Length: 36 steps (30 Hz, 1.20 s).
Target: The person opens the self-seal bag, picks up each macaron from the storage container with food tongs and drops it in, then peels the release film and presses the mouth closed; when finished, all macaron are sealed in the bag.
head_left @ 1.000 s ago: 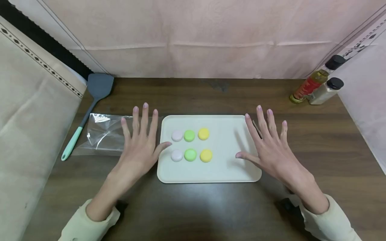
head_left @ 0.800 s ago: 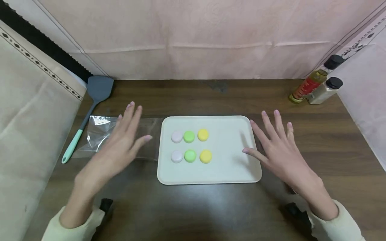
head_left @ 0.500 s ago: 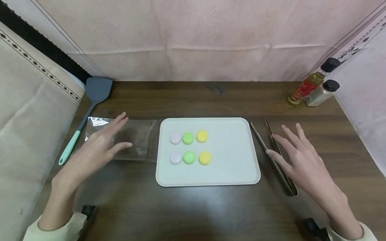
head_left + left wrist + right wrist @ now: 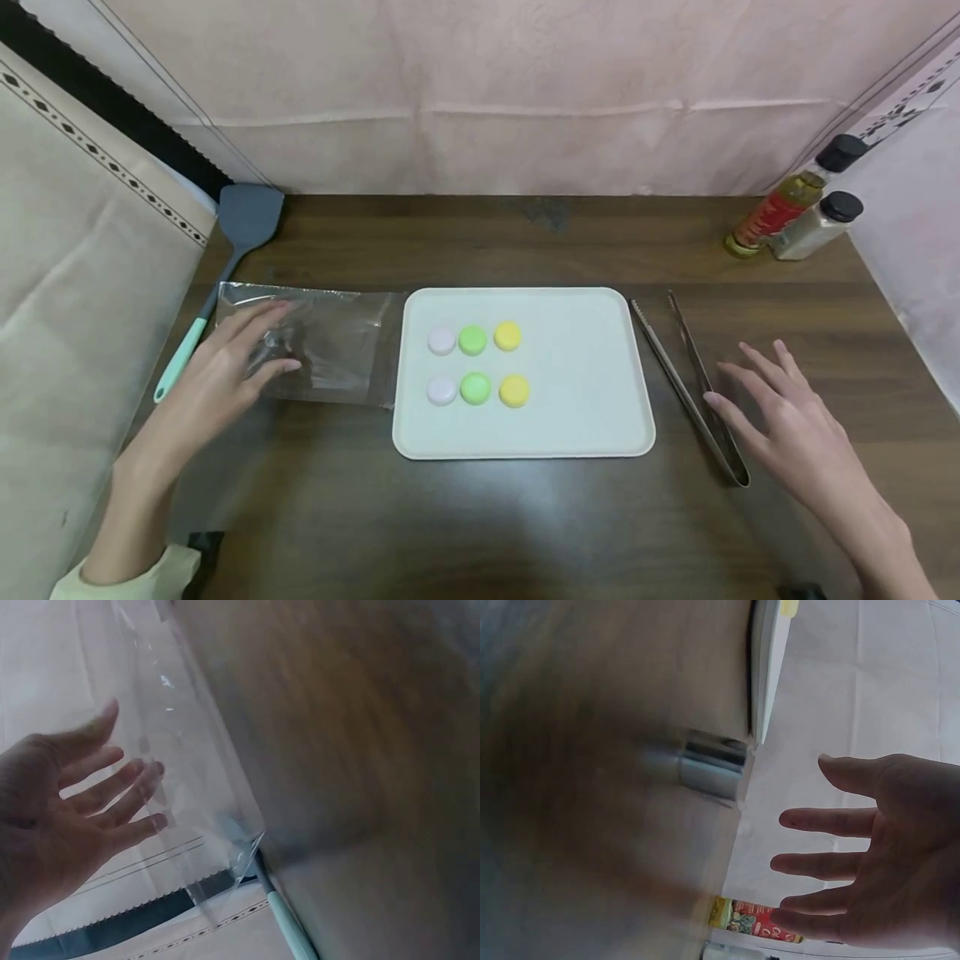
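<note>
My left hand (image 4: pixel 232 358) reaches over the clear plastic bag (image 4: pixel 337 346), fingers loosely bent and holding nothing. In the left wrist view the see-through bag (image 4: pixel 202 750) lies beyond the spread fingertips. On the right, my right hand (image 4: pixel 795 417) hovers beside the metal tongs (image 4: pixel 690 392), thumb and forefinger near one arm of them. Its fingers are spread, with nothing between them, in the right wrist view. Between the hands a white tray (image 4: pixel 585 417) carries two rows of small round discs: lilac (image 4: pixel 442 390), green (image 4: pixel 476 388) and yellow (image 4: pixel 513 390).
A spatula (image 4: pixel 251 217) with a mint handle lies left of the bag, partly behind my left hand. At the back right stand an oil bottle (image 4: pixel 776 212) with a red label and a black-capped jar (image 4: pixel 817 227). Pale cloth (image 4: pixel 525 100) walls the table's back and sides.
My left hand has moved left from the tray's edge to over the bag. The right hand has drawn right and nearer the body, uncovering the tongs. Tray and discs stay put.
</note>
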Each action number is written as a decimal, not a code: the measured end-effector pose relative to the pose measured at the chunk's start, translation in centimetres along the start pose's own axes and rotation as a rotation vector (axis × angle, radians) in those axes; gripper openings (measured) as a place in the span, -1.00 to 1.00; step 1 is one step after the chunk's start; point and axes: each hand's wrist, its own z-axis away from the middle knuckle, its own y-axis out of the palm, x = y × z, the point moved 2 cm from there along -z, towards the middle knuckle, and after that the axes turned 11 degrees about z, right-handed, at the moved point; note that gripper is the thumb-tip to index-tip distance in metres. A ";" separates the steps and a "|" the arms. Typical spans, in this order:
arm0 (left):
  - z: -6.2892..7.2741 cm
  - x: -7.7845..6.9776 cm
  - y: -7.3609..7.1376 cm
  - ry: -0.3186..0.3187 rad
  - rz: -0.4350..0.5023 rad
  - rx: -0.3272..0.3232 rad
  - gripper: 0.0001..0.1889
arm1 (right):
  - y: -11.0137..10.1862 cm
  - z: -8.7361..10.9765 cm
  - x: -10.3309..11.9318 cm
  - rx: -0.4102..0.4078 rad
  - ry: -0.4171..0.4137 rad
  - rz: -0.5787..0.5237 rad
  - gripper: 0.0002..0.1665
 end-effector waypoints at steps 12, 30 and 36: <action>-1.1 1.1 0.1 -0.147 -0.004 -0.034 -0.45 | 1.2 0.2 0.6 -0.008 -0.034 0.018 -0.49; -1.4 0.9 0.3 -0.091 -0.046 -0.044 -0.91 | 2.6 -0.2 0.9 -0.007 -0.026 0.027 -0.25; -1.1 0.7 0.2 -0.151 -0.001 -0.103 -0.93 | 3.2 -0.4 0.8 -0.064 -0.064 0.049 -0.28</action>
